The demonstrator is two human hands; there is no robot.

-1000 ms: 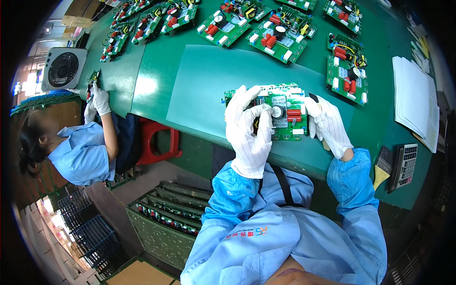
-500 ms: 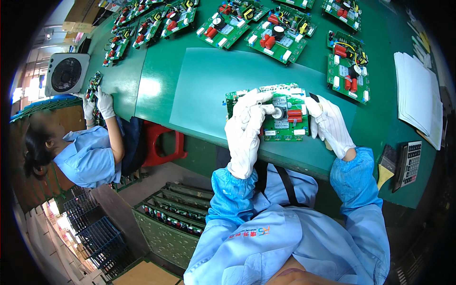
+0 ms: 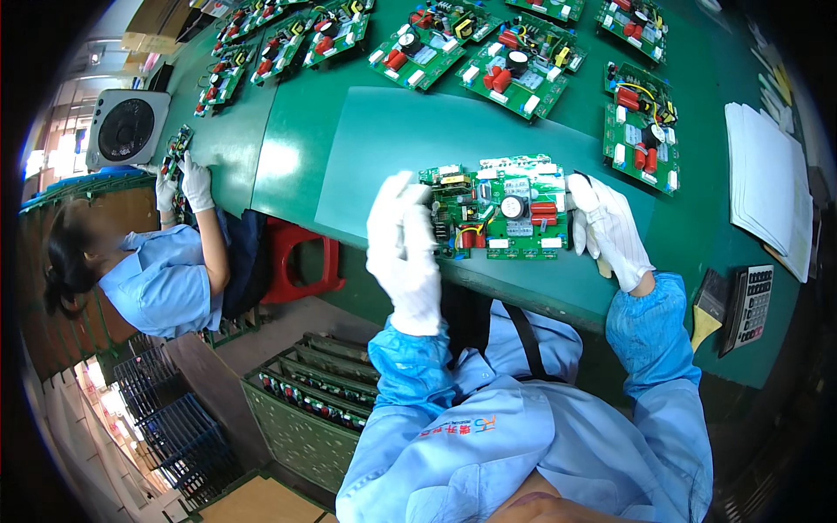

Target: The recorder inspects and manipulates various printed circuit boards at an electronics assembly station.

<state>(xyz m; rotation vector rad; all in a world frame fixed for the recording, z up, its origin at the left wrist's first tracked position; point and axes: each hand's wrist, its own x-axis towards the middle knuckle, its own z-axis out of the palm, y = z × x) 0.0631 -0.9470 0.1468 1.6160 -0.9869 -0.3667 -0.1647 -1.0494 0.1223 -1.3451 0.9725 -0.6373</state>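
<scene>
A green circuit board [image 3: 501, 228] lies in front of me near the table's front edge, carrying red cylinders, a round black-and-white part, white blocks and a yellow wire. My left hand [image 3: 403, 253], in a white striped glove, is beside the board's left edge, fingers raised and loosely apart, slightly blurred. It holds nothing I can see. At the right edge my gloved right hand [image 3: 612, 231] is closed, its fingertips against the board. A slim tool shows only partly in it: a dark end by the index finger and a pale end below the palm; its kind is hidden.
Similar boards [image 3: 514, 70] stand along the table's far side, another [image 3: 641, 131] to the right. Farther right are papers [image 3: 767, 183], a brush [image 3: 708, 309] and a calculator [image 3: 748, 305]. At left a co-worker [image 3: 161, 279] handles a board near a fan [image 3: 128, 129]. A slotted rack [image 3: 305, 410] stands below.
My left hand has come off the top of the board and moved left, uncovering the board's left part. My right hand stays at the right edge.
</scene>
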